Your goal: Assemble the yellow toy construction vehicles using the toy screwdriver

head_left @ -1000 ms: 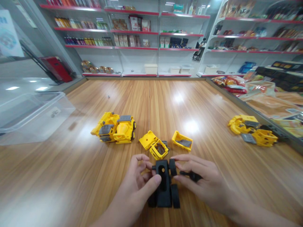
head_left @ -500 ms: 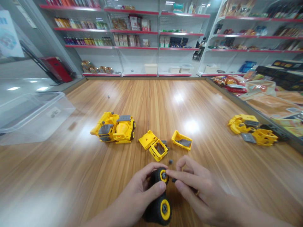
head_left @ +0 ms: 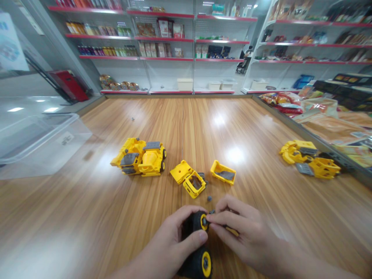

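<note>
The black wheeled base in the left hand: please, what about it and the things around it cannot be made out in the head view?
All in the head view:
- Far side of the black wheeled base: hidden by the left hand and its own near side.
- Inside of the right hand: hidden by its fingers.
- Tiny object: too small to identify.
- Clear bin: cut off by the left edge; its label is blurred.

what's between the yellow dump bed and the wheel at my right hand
In the head view, a small grey part lies there; another grey bit shows beside your right hand.
</note>
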{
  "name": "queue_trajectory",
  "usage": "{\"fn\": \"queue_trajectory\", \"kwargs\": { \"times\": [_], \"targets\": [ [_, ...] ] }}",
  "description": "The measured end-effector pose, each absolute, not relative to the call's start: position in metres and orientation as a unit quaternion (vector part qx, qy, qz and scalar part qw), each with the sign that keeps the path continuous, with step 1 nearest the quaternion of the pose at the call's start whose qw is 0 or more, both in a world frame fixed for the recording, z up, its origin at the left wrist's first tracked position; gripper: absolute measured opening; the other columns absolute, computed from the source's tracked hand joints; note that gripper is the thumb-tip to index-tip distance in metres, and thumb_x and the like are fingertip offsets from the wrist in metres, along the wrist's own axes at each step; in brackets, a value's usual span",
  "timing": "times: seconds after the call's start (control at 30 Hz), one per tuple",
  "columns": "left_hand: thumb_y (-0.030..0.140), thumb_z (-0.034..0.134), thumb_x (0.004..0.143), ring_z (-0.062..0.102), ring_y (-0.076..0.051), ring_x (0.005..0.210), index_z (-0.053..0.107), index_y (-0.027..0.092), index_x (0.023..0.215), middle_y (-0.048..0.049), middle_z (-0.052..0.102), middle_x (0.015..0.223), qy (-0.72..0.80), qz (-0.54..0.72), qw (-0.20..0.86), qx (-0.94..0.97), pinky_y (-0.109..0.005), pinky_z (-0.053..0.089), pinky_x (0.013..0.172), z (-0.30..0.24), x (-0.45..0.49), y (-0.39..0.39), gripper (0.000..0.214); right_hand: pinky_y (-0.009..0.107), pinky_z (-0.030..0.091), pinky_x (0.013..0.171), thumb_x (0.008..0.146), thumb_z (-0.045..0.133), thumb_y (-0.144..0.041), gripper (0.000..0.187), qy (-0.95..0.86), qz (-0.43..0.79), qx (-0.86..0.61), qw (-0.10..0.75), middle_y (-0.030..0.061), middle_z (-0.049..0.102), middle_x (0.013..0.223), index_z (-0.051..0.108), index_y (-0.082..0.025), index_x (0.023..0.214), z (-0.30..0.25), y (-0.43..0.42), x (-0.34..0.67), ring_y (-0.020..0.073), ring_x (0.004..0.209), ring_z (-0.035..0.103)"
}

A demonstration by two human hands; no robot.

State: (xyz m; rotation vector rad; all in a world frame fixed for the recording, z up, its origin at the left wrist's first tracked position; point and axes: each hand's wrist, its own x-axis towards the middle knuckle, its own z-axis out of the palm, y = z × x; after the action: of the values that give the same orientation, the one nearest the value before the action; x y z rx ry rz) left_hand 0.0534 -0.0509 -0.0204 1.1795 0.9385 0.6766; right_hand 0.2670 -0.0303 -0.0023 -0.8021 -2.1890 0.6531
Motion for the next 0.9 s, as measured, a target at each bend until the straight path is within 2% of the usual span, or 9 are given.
{"fn": "queue_trajectory", "kwargs": {
  "times": [0.23,0.33,0.4,0.47,0.53,0.6,0.7,0.9],
  "targets": [
    [0.036,0.055,0.093,0.055,-0.023,0.117,0.055,0.022,0.13,-0.0089,0.059,0.125,0.436,0.298,0.618,0.582,-0.037,0.041,0.105,-0.0149,0.0505,-0.0509,0.04,0.026,0.051,0.073,0.088,0.056,-0.008,0.022,-0.844,0.272,-0.332,0.323,0.0066,0.058,0.094,0.065,-0.016,0.106,-0.0037,-0.0281,0.2688,0.0141,0.085,0.059],
    [0.034,0.055,0.093,0.057,-0.022,0.115,0.056,0.023,0.129,-0.008,0.06,0.124,0.454,0.291,0.564,0.625,-0.035,0.043,0.104,-0.0171,0.0494,-0.0502,0.038,0.026,0.048,0.069,0.09,0.054,-0.01,0.017,-0.85,0.269,-0.341,0.297,0.0056,0.058,0.09,0.065,-0.016,0.102,-0.0043,-0.0287,0.269,0.0135,0.08,0.057],
    [0.034,0.055,0.093,0.058,-0.021,0.112,0.056,0.024,0.127,-0.0075,0.061,0.121,0.457,0.283,0.535,0.651,-0.033,0.044,0.101,-0.0182,0.0486,-0.0501,0.036,0.026,0.045,0.065,0.092,0.052,-0.014,0.013,-0.857,0.26,-0.351,0.272,0.0046,0.057,0.085,0.065,-0.016,0.091,-0.004,-0.0293,0.2684,0.0132,0.075,0.056],
    [0.033,0.055,0.093,0.059,-0.02,0.109,0.056,0.023,0.126,-0.0074,0.061,0.12,0.455,0.275,0.519,0.669,-0.032,0.046,0.099,-0.0181,0.0478,-0.0503,0.034,0.026,0.043,0.062,0.095,0.049,-0.016,0.019,-0.862,0.258,-0.361,0.244,0.0039,0.055,0.081,0.061,-0.016,0.081,-0.0029,-0.0299,0.2675,0.0129,0.072,0.054],
    [0.033,0.054,0.093,0.059,-0.02,0.108,0.056,0.023,0.124,-0.0075,0.061,0.118,0.454,0.274,0.509,0.678,-0.032,0.046,0.098,-0.0172,0.0472,-0.0506,0.033,0.026,0.043,0.063,0.094,0.048,-0.016,0.018,-0.861,0.272,-0.368,0.223,0.0038,0.055,0.081,0.059,-0.016,0.081,-0.0012,-0.0303,0.2669,0.0132,0.073,0.055],
    [0.033,0.054,0.093,0.059,-0.021,0.108,0.056,0.022,0.123,-0.0077,0.062,0.117,0.454,0.278,0.506,0.679,-0.032,0.047,0.097,-0.0161,0.0468,-0.051,0.032,0.026,0.044,0.064,0.091,0.051,-0.015,0.009,-0.853,0.288,-0.375,0.219,0.0041,0.057,0.086,0.059,-0.017,0.089,0.0005,-0.0306,0.2668,0.0137,0.076,0.056],
    [0.033,0.055,0.092,0.06,-0.021,0.105,0.056,0.022,0.123,-0.0081,0.062,0.116,0.451,0.279,0.507,0.679,-0.032,0.048,0.094,-0.0148,0.0466,-0.0515,0.033,0.026,0.043,0.064,0.088,0.052,-0.013,0.009,-0.853,0.286,-0.376,0.222,0.0041,0.058,0.087,0.058,-0.017,0.094,0.0016,-0.0311,0.2676,0.0139,0.076,0.057],
    [0.032,0.055,0.092,0.06,-0.021,0.106,0.055,0.021,0.123,-0.0083,0.062,0.117,0.437,0.278,0.51,0.687,-0.032,0.048,0.096,-0.0147,0.0459,-0.0514,0.033,0.028,0.039,0.06,0.095,0.044,-0.019,0.021,-0.876,0.259,-0.368,0.174,0.0032,0.057,0.077,0.057,-0.017,0.078,0.0011,-0.033,0.2679,0.0137,0.068,0.055]
  ]
}}
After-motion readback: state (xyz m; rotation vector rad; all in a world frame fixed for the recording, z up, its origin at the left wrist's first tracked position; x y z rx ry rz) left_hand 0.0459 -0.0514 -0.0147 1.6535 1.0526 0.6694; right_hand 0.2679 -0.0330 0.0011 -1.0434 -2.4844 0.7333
